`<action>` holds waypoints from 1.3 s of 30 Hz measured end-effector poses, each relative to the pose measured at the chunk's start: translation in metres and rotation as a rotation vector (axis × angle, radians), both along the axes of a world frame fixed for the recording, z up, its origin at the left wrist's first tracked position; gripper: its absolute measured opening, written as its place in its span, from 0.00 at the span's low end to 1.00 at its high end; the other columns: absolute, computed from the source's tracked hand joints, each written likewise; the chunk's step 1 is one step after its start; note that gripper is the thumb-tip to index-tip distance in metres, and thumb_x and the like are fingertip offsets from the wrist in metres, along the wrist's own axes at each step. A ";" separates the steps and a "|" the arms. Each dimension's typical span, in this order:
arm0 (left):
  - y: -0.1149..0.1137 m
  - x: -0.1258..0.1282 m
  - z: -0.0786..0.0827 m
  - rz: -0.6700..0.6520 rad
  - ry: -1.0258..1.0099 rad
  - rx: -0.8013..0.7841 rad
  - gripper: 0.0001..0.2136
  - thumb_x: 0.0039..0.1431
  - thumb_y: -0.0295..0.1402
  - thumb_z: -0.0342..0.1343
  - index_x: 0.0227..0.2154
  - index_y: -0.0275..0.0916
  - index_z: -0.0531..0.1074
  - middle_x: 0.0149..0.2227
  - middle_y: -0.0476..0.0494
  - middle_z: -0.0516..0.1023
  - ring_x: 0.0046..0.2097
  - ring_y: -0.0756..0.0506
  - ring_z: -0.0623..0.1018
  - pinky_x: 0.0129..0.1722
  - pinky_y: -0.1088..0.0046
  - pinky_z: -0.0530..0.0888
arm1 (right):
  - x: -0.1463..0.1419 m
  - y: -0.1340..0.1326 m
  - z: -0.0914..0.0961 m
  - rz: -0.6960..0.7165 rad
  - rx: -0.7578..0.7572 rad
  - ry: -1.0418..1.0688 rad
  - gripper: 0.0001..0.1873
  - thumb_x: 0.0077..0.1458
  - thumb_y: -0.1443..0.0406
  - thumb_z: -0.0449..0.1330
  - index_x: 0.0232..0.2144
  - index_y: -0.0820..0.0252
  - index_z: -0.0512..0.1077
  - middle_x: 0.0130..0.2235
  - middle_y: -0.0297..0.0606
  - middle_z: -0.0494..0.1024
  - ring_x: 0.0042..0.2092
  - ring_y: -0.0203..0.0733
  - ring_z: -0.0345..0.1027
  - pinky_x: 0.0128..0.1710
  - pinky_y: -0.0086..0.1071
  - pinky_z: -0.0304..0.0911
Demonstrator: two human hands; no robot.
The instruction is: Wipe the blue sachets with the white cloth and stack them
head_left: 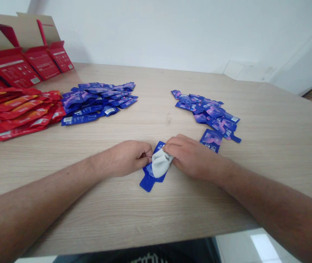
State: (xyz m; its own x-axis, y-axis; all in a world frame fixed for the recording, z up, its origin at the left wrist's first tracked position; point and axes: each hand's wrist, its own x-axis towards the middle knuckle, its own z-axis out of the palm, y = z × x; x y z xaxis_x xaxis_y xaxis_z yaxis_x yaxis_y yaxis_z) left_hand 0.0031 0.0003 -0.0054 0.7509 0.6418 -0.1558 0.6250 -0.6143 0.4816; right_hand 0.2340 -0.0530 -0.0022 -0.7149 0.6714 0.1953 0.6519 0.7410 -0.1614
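Note:
A white folded cloth piece [160, 164], soft like a sock, lies over a blue card-like packet [147, 182] with a tab at its lower left. My right hand [188, 155] is closed on the cloth's upper right edge, where a small dark mark shows. My left hand [130, 159] is closed in a pinch at the left side of the cloth and packet. What its fingertips hold is hidden. Just beyond my right hand lies a single blue and purple packet [211, 140], partly covered by that hand.
A loose spread of blue packets [209, 109] lies at the right, and a stacked pile of blue packets [98, 98] at the left. Red packets [21, 109] are heaped beside it. Open red boxes [15, 67] stand behind. The wooden table [112, 215] meets a white wall.

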 end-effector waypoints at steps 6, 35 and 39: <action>0.001 0.000 -0.001 -0.012 0.002 0.010 0.08 0.62 0.36 0.49 0.34 0.43 0.73 0.30 0.53 0.77 0.32 0.50 0.74 0.30 0.75 0.64 | -0.008 -0.009 0.001 0.171 -0.030 -0.012 0.07 0.63 0.71 0.54 0.39 0.62 0.73 0.41 0.41 0.76 0.46 0.44 0.64 0.52 0.38 0.59; 0.062 -0.075 0.065 0.641 -0.122 0.439 0.14 0.58 0.43 0.52 0.30 0.36 0.73 0.23 0.52 0.70 0.26 0.52 0.67 0.26 0.75 0.61 | 0.007 0.008 -0.009 -0.045 -0.133 0.248 0.10 0.53 0.76 0.55 0.36 0.59 0.66 0.41 0.40 0.71 0.46 0.44 0.64 0.50 0.38 0.61; 0.083 -0.113 0.088 0.814 -0.039 0.581 0.19 0.61 0.44 0.50 0.38 0.30 0.75 0.23 0.54 0.68 0.29 0.54 0.66 0.32 0.77 0.60 | 0.007 0.007 -0.009 -0.021 -0.143 0.244 0.10 0.53 0.77 0.55 0.36 0.59 0.67 0.41 0.40 0.71 0.45 0.45 0.64 0.50 0.38 0.61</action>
State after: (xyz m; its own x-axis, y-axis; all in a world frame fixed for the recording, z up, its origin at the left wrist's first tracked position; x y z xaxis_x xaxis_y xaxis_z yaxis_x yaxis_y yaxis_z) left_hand -0.1104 0.0830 0.0826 0.0471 0.9315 0.3606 0.9501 -0.1532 0.2716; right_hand 0.2407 -0.0461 -0.0110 -0.6442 0.7184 0.2625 0.5956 0.6866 -0.4170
